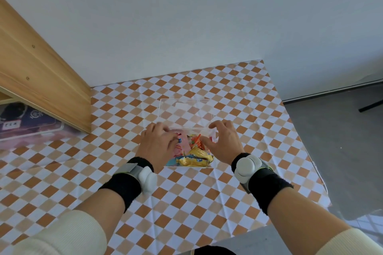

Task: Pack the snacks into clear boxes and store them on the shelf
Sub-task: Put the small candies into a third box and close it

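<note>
A clear box (pixel 214 164) stands on the checkered table, its hinged lid (pixel 186 109) tipped open toward the wall. Inside lie several snacks: yellow packets (pixel 196 158), a pink packet (pixel 182 148) and orange-red wrappers (pixel 196 142). My left hand (pixel 157 145) covers the box's left side, fingers curled over the rim and touching the snacks. My right hand (pixel 224 143) is at the far right corner, with thumb and curled fingers pinching the rim there. A wooden shelf (pixel 41 80) stands at the left.
Another clear box (pixel 27 124), holding a dark purple packet, sits in the shelf's lowest opening at the left edge. The checkered tablecloth (pixel 186 203) ends at the right over grey floor (pixel 342 141). A white wall runs behind the table.
</note>
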